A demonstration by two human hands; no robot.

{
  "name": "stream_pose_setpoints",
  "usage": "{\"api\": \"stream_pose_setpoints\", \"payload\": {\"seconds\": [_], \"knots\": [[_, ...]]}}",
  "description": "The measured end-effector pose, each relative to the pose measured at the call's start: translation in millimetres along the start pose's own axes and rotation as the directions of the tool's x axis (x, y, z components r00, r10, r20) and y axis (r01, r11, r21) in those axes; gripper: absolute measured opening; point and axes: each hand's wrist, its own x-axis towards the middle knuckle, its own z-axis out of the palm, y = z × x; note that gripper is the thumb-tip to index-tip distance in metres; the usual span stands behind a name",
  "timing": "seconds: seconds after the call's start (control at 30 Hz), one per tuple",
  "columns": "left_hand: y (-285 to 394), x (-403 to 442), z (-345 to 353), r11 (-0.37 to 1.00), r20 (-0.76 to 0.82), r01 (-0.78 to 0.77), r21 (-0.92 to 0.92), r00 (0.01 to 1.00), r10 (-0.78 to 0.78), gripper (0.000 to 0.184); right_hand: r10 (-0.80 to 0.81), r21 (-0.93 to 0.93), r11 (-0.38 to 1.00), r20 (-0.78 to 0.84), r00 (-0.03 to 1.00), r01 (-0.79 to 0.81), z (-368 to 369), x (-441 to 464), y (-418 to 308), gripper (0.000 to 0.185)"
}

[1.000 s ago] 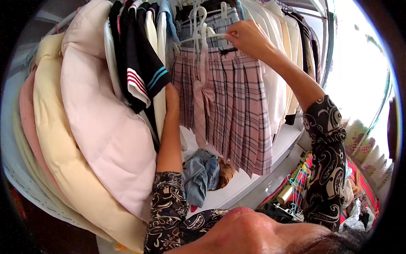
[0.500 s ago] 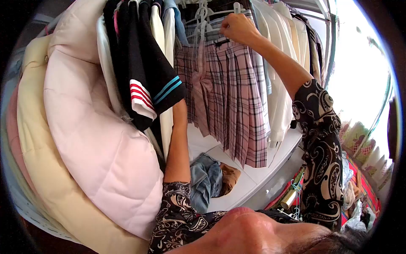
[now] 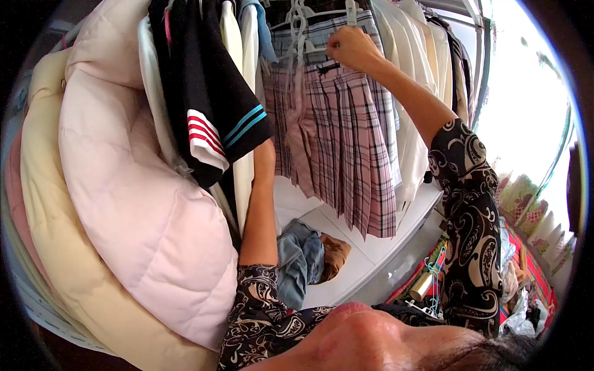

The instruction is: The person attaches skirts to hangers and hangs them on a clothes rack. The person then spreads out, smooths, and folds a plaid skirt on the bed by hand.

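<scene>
A pink plaid pleated skirt (image 3: 346, 142) hangs in the middle on a white hanger, with a pink ribbon tie down its front. My right hand (image 3: 354, 49) is closed on the right end of that hanger, just above the waistband. In front of a bluish plaid garment (image 3: 322, 37) hangs the pink skirt. My left hand (image 3: 265, 154) reaches up at the hem of a black sleeve with blue stripes (image 3: 246, 127); its fingers are hidden behind the dark clothes. Beside this sleeve is a white cuff with red stripes (image 3: 207, 139).
Puffy pink (image 3: 148, 235) and yellow (image 3: 80, 266) jackets bulge at the left. White shirts (image 3: 411, 111) hang at the right. Below lie crumpled denim (image 3: 299, 263) and a brown cloth (image 3: 335, 256) on a white surface. Hangers (image 3: 435, 278) and a striped cloth are at lower right.
Both hands and the black sleeves have shifted slightly within the view since the first frame. The skirt sits a little higher, and its hem has swung. My right hand stays closed at the hanger.
</scene>
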Motion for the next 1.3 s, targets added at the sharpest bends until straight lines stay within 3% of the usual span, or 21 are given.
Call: {"api": "stream_pose_setpoints", "payload": {"seconds": [0.2, 0.23, 0.33, 0.43, 0.53, 0.6, 0.67, 0.73, 0.77, 0.8, 0.87, 0.97, 1.1, 1.17, 1.3], "knots": [[8.0, 16.9, 33.7, 0.988, 0.118, -0.136, 0.077, 0.985, 0.126, 0.043, -0.056, 0.012, 0.998, -0.037, 0.998, 0.057, -1.8, 4.3, 12.4, 0.021], [8.6, 25.0, 46.9, 0.958, 0.067, -0.269, 0.098, 0.962, 0.263, 0.04, -0.047, 0.008, 0.999, -0.051, 0.998, 0.047, 1.9, 5.6, 11.7, 0.021], [34.5, 48.7, 71.2, 0.899, 0.113, -0.377, 0.222, 0.926, 0.361, 0.039, -0.005, 0.03, 1.0, -0.045, 0.999, 0.006, 3.7, 2.7, 3.4, 0.021], [47.3, 92.9, 97.4, 0.911, 0.157, -0.407, 0.061, 0.906, 0.394, 0.042, 0.016, 0.064, 0.998, -0.017, 1.0, -0.015, 1.7, 2.8, -0.9, 0.021], [47.2, 146.1, 116.4, 0.918, 0.189, -0.346, 0.195, 0.932, 0.311, 0.047, 0.012, 0.058, 0.998, -0.031, 0.999, -0.01, 3.2, 0.0, -4.0, 0.022], [45.0, 164.7, 127.9, 0.877, 0.15, -0.405, 0.257, 0.914, 0.378, 0.041, 0.024, 0.043, 0.999, -0.001, 1.0, -0.024, 1.8, -2.4, -5.1, 0.023], [31.7, 190.4, 131.9, 0.846, 0.231, -0.363, 0.391, 0.928, 0.291, 0.04, 0.048, 0.115, 0.992, 0.003, 0.999, -0.048, 5.9, -3.8, -3.9, 0.022], [13.4, 212.5, 134.2, 0.776, 0.235, -0.502, 0.383, 0.865, 0.444, 0.039, 0.038, 0.096, 0.995, -0.016, 0.999, -0.036, 3.5, -7.4, -8.3, 0.02], [13.1, 221.3, 131.6, 0.869, 0.312, -0.346, 0.354, 0.92, 0.239, 0.04, 0.039, 0.111, 0.993, -0.004, 0.999, -0.038, 1.2, -8.6, -10.8, 0.02], [16.6, 216.3, 134.3, 0.919, 0.172, -0.293, 0.265, 0.952, 0.254, 0.042, 0.035, 0.126, 0.991, 0.01, 0.999, -0.036, 0.1, -9.3, -11.8, 0.019], [25.6, 216.5, 119.2, 0.948, 0.375, -0.244, 0.204, 0.914, 0.155, 0.045, 0.025, 0.113, 0.993, 0.002, 1.0, -0.025, -3.5, -11.2, -12.8, 0.019], [9.8, 224.2, 124.3, 0.925, 0.418, -0.358, 0.131, 0.866, 0.275, 0.046, -0.035, 0.094, 0.995, -0.01, 0.999, 0.036, -3.2, -7.3, -9.8, 0.019], [0.6, 224.2, 131.6, 0.87, 0.294, -0.486, 0.082, 0.846, 0.445, 0.039, -0.107, 0.084, 0.99, -0.032, 0.994, 0.109, -3.7, -7.7, -7.5, 0.02], [-14.7, 234.3, 134.8, 0.853, 0.123, -0.521, 0.021, 0.848, 0.515, 0.031, -0.089, 0.083, 0.993, -0.014, 0.996, 0.09, -4.2, -12.1, -7.5, 0.02], [-1.0, 225.2, 131.9, 0.882, 0.037, -0.463, 0.087, 0.886, 0.461, 0.026, -0.072, 0.095, 0.993, -0.009, 0.997, 0.072, -3.1, -16.1, -6.3, 0.021]]}}
